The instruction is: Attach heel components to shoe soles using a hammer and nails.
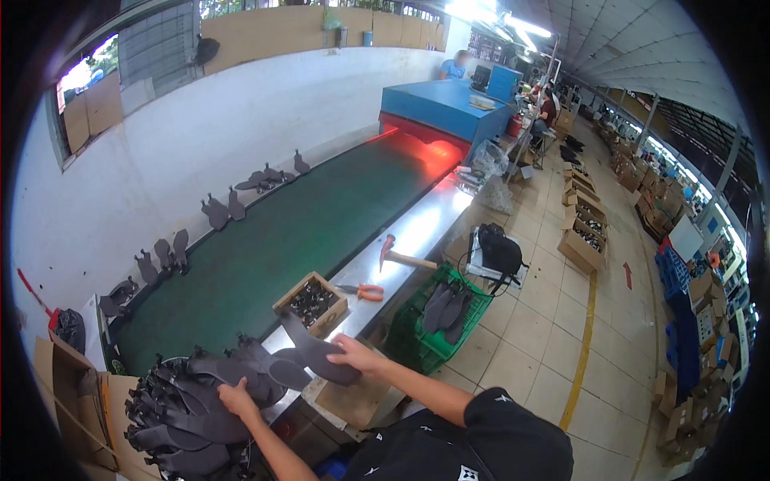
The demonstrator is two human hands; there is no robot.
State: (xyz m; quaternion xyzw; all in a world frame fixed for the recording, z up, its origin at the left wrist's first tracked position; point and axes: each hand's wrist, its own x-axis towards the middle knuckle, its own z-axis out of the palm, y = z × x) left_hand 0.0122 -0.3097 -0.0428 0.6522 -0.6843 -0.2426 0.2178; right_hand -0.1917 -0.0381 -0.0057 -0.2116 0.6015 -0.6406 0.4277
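My right hand (358, 356) grips the wide end of a dark grey shoe sole (309, 341). That sole tilts up towards a small wooden box (329, 315) of dark and shiny small parts. At the edge of a big heap of similar soles (180, 409), my left hand (238, 396) is closed round one dark sole (220, 369). A few more soles (277, 369) lie between my hands, partly overlapping. Below my right hand is a worn block-like surface (349, 401), partly hidden by my arm.
Beyond runs a green conveyor belt (265, 256) with soles along its far edge, leading to a blue machine (445, 108) glowing red. Pliers (365, 293) and a hammer (405, 256) rest on the metal ledge. A green crate (433, 345) of soles stands right; cardboard boxes (581, 240) line the floor.
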